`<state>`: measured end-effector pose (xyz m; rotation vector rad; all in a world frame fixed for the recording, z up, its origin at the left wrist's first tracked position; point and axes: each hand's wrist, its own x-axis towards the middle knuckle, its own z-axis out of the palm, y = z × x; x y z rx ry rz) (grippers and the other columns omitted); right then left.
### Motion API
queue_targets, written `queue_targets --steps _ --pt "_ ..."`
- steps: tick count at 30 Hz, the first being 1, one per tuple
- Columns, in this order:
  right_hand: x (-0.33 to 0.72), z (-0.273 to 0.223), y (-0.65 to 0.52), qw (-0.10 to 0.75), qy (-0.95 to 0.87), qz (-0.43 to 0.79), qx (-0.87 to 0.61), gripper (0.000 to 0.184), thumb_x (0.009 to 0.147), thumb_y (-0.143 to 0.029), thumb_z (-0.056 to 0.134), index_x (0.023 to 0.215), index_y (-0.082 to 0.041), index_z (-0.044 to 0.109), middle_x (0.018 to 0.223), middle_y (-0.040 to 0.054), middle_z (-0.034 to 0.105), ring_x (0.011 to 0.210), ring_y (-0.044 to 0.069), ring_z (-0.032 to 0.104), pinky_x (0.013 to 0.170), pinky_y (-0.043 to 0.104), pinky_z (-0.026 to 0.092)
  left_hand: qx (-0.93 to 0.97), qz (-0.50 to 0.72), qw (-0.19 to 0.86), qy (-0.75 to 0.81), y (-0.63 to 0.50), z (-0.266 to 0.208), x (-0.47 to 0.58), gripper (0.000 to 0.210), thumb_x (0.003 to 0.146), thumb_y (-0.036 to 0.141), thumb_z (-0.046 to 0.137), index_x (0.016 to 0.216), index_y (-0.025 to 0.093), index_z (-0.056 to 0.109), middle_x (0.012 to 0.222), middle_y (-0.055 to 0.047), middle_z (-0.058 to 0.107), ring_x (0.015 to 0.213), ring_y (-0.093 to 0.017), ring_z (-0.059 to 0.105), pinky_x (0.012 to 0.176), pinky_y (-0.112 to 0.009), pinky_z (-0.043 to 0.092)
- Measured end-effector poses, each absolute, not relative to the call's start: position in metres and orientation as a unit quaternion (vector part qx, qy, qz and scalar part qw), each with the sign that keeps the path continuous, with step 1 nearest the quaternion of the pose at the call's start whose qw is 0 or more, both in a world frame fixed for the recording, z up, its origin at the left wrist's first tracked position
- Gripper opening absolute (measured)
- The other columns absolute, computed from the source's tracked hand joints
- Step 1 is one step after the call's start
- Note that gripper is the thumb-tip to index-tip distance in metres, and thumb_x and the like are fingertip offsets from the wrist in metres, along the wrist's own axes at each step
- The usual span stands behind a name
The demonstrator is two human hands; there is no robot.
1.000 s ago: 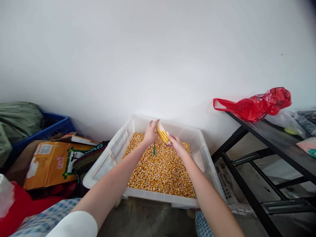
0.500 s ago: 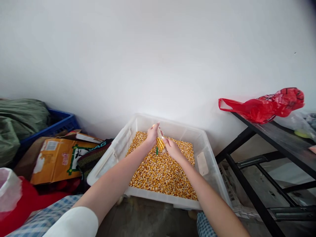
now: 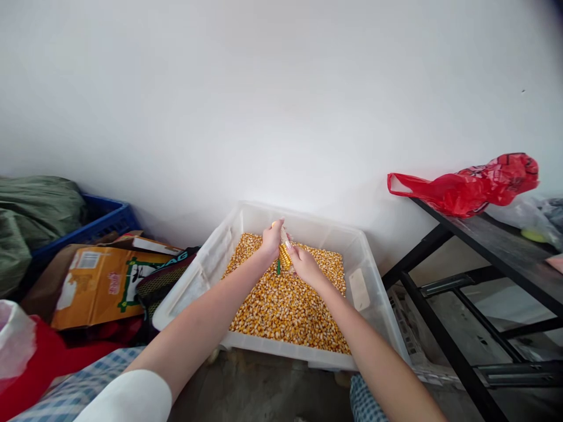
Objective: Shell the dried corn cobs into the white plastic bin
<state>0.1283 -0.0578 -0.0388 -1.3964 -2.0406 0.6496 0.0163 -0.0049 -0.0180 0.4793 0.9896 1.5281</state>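
Observation:
Between my hands is a corn cob (image 3: 285, 256), yellow with kernels on its lower part and pale and bare higher up. My left hand (image 3: 271, 239) is closed around its upper left side. From the right, my right hand (image 3: 303, 262) is closed on the cob too, thumb and fingers against the kernels. Both hands are above a translucent plastic bin (image 3: 290, 350), over a broad layer of loose corn kernels (image 3: 288, 310). Something small and green (image 3: 278, 267) shows just below my left hand; I cannot make out what it is.
An orange cardboard box (image 3: 103, 287) and a blue crate (image 3: 108, 220) with a green-grey sack (image 3: 39, 220) are to the left. At right stands a black metal-framed table (image 3: 505, 234) bearing a red plastic bag (image 3: 475, 186). A white wall (image 3: 281, 105) rises behind the bin.
My right hand has shifted slightly along the cob, its thumb now higher and covering more of it. My left hand keeps its hold. The whole view has moved a little.

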Motion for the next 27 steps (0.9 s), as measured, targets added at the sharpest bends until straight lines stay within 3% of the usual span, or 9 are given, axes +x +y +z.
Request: queue_targets --steps 6,13,16,20,27 --pt "0.126 -0.044 -0.056 0.279 -0.769 0.238 -0.523 0.058 0.088 -0.055 0.015 0.080 -0.016 0.058 0.056 0.0031 0.055 0.054 0.014 0.054 0.056 0.024 0.036 0.228 0.635 0.577 0.460 -0.009 -0.020 0.017 0.020 0.069 0.031 0.059 0.065 0.017 0.045 0.044 0.003 0.046 0.038 -0.013 0.048 0.038 -0.024 0.039" --pt "0.128 -0.050 -0.047 0.362 -0.662 0.370 -0.542 0.061 0.084 -0.060 0.018 0.091 -0.017 0.060 0.062 0.0039 0.059 0.048 0.016 0.053 0.050 0.027 0.042 0.239 0.617 0.614 0.431 -0.010 -0.011 0.017 0.025 0.068 0.039 0.058 0.067 0.016 0.049 0.043 0.001 0.049 0.037 -0.014 0.049 0.042 -0.028 0.043" --pt "0.128 -0.044 -0.049 0.387 -0.659 0.383 -0.519 0.066 0.083 -0.062 0.015 0.087 -0.017 0.063 0.067 0.0053 0.062 0.060 0.017 0.058 0.059 0.028 0.045 0.236 0.626 0.614 0.418 -0.009 -0.013 0.018 0.026 0.068 0.039 0.059 0.067 0.016 0.047 0.044 0.001 0.049 0.037 -0.014 0.049 0.042 -0.027 0.042" --pt "0.126 -0.042 -0.052 0.363 -0.713 0.307 -0.515 0.055 0.080 -0.063 0.031 0.084 -0.019 0.063 0.072 0.0050 0.064 0.074 0.019 0.059 0.073 0.029 0.043 0.255 0.644 0.588 0.418 -0.007 -0.019 0.020 0.025 0.066 0.037 0.062 0.065 0.016 0.047 0.042 0.002 0.048 0.037 -0.013 0.048 0.040 -0.024 0.039" --pt "0.124 -0.045 -0.048 0.417 -0.672 0.375 -0.483 0.057 0.085 -0.057 0.021 0.103 -0.021 0.060 0.095 0.0065 0.064 0.093 0.019 0.058 0.082 0.030 0.043 0.242 0.633 0.610 0.411 -0.004 -0.018 0.019 0.024 0.068 0.037 0.059 0.066 0.017 0.047 0.042 0.002 0.048 0.036 -0.014 0.048 0.041 -0.026 0.041"
